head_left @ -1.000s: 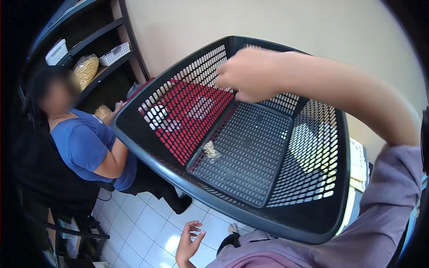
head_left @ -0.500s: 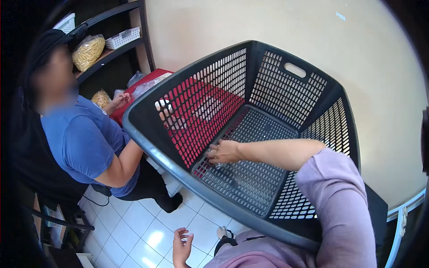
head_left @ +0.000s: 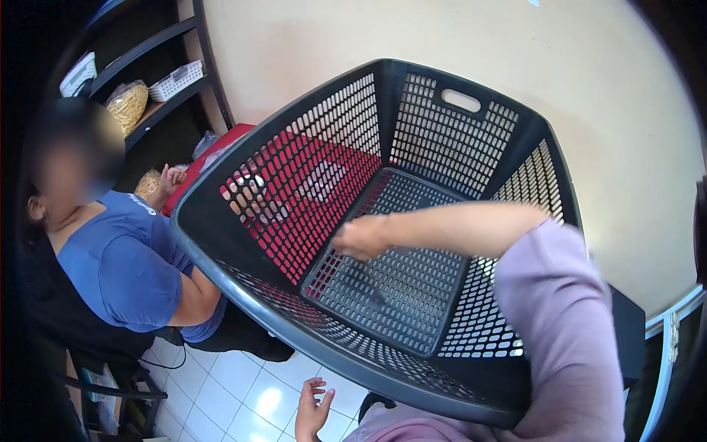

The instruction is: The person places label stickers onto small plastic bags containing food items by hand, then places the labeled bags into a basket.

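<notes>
A large dark grey plastic laundry basket [head_left: 412, 346] with slotted walls stands tilted in front of me, its wide mouth towards me. My right hand [head_left: 362, 237] reaches down inside it, above the slotted floor and close to the red-backed left wall. Its fingers look curled in, and motion blur hides what they hold, if anything. Below the basket's near rim, my left hand [head_left: 314, 407] hangs with its fingers apart, holding nothing.
A person in a blue shirt [head_left: 136, 272] stands at left, beside a red-covered table [head_left: 239, 136] partly behind the basket. Dark shelves [head_left: 143, 55] carry a bag of yellow snacks [head_left: 127, 105] and a white basket [head_left: 177, 81]. White tiles [head_left: 243, 390] cover the floor.
My right hand has lifted a little off the basket's floor, its fingers more curled. The basket, shelves and person sit further left in view. My left hand stays low and open.
</notes>
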Available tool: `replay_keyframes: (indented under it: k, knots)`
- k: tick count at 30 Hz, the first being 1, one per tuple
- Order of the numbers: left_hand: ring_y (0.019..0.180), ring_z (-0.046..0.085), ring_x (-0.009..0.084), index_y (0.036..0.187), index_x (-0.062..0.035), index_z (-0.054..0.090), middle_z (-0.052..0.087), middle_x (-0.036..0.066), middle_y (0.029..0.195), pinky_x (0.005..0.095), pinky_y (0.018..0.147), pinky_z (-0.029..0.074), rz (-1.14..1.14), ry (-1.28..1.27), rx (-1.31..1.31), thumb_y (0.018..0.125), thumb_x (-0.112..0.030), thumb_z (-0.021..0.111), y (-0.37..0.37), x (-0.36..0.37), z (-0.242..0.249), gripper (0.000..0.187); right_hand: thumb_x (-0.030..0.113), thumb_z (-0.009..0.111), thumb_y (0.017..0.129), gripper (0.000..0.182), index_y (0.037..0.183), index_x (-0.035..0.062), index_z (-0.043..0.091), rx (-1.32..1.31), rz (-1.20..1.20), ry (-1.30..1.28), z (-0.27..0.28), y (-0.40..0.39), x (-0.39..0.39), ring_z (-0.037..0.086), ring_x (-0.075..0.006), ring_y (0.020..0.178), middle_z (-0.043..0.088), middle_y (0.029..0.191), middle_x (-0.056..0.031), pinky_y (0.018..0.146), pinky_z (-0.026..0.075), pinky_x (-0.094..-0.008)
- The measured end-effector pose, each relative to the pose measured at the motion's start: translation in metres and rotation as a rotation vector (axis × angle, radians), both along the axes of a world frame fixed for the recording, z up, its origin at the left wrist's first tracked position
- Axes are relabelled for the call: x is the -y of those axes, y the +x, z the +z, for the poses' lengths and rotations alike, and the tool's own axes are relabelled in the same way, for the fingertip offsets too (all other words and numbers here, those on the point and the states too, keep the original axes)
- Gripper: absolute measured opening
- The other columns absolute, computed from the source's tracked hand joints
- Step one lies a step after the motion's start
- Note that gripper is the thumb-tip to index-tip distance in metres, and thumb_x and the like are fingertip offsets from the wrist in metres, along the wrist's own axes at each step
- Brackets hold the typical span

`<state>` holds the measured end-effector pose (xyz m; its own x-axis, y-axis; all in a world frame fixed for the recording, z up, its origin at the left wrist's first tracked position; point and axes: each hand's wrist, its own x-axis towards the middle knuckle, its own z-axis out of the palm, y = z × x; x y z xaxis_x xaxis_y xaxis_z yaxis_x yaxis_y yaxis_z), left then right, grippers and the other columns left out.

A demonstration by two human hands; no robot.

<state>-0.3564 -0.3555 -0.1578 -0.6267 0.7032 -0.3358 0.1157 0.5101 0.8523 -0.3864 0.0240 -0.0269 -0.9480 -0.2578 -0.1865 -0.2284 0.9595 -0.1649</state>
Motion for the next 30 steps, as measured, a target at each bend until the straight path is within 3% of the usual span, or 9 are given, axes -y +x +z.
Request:
replay_keyframes:
  k: [5,12,13,20,21,22,24,28,30]
  knots:
    - [0.089,0.054,0.0187,0.112,-0.0014,0.047,0.056,0.010,0.102,0.0312,0.067,0.047,-0.561,0.115,0.046,0.080,-0.010,0.054,0.012,0.009,-0.039,0.034,0.007,0.055,0.073,0.013,0.082,-0.0006,0.053,-0.436,0.160,-0.278,0.153,0.034,0.030,0.060,-0.0244,0.064,0.057,0.067,-0.0127,0.060,0.048,-0.0343]
    - [0.081,0.048,0.0114,0.102,-0.0034,0.045,0.050,0.003,0.091,0.0257,0.068,0.041,-0.880,0.054,0.684,0.084,-0.017,0.054,0.080,-0.074,-0.011,0.024,0.028,0.065,0.067,0.038,0.091,0.0000,0.061,-1.085,-0.351,-0.214,0.276,0.217,0.035,0.061,-0.0176,0.070,0.063,0.078,-0.0098,0.068,0.049,-0.0269]
    - [0.080,0.047,0.0103,0.101,-0.0036,0.045,0.049,0.002,0.089,0.0249,0.068,0.040,-0.914,0.050,0.744,0.085,-0.017,0.054,0.095,-0.088,-0.004,0.023,0.024,0.059,0.073,0.042,0.098,-0.0080,0.053,-1.099,-0.255,-0.109,0.273,0.270,0.046,0.059,-0.0207,0.078,0.060,0.084,-0.0158,0.073,0.048,-0.0278]
    - [0.079,0.040,0.0083,0.098,-0.0062,0.041,0.043,0.001,0.087,0.0227,0.073,0.035,-1.061,0.250,0.883,0.080,-0.010,0.061,0.227,-0.180,0.057,0.027,0.011,0.065,0.070,0.024,0.089,0.0002,0.055,-1.012,-0.991,-0.353,0.152,0.496,0.072,0.059,-0.0125,0.071,0.059,0.076,-0.0062,0.064,0.050,-0.0251]
    - [0.080,0.041,0.0103,0.101,-0.0055,0.040,0.043,0.002,0.089,0.0241,0.073,0.036,-1.029,0.437,0.636,0.075,-0.008,0.065,0.251,-0.196,0.059,0.036,0.010,0.067,0.070,0.030,0.097,0.0035,0.055,-0.889,-1.100,-0.407,0.123,0.520,0.078,0.059,-0.0139,0.084,0.059,0.092,-0.0056,0.069,0.052,-0.0286]
    - [0.081,0.042,0.0123,0.103,-0.0047,0.039,0.043,0.004,0.091,0.0256,0.073,0.037,-0.976,0.612,0.395,0.069,-0.006,0.070,0.276,-0.209,0.061,0.046,0.009,0.063,0.071,0.021,0.088,0.0002,0.055,-0.982,-1.134,-0.505,0.095,0.530,0.087,0.059,-0.0123,0.072,0.059,0.076,-0.0056,0.062,0.051,-0.0253]
    - [0.090,0.046,0.0172,0.109,-0.0031,0.036,0.043,0.008,0.098,0.0287,0.075,0.038,-0.964,0.755,-0.044,0.061,-0.005,0.074,0.318,-0.236,0.086,0.061,0.009,0.064,0.072,0.022,0.088,-0.0006,0.054,-0.949,-1.251,-0.698,0.047,0.552,0.103,0.060,-0.0134,0.073,0.059,0.078,-0.0074,0.062,0.052,-0.0269]
    - [0.098,0.047,0.0210,0.114,-0.0027,0.035,0.043,0.012,0.106,0.0315,0.080,0.041,-1.088,0.776,-0.174,0.061,-0.003,0.073,0.389,-0.267,0.100,0.065,0.009,0.067,0.069,0.027,0.093,0.0006,0.057,-0.963,-1.325,-0.834,-0.003,0.577,0.113,0.061,-0.0136,0.078,0.061,0.086,-0.0069,0.065,0.052,-0.0268]
    - [0.098,0.051,0.0234,0.116,-0.0029,0.033,0.043,0.013,0.110,0.0338,0.082,0.043,-1.194,0.697,0.045,0.062,0.000,0.071,0.413,-0.278,0.086,0.066,0.009,0.067,0.068,0.029,0.094,-0.0003,0.057,-1.004,-1.303,-0.827,-0.020,0.589,0.111,0.062,-0.0155,0.078,0.059,0.089,-0.0085,0.064,0.053,-0.0273]
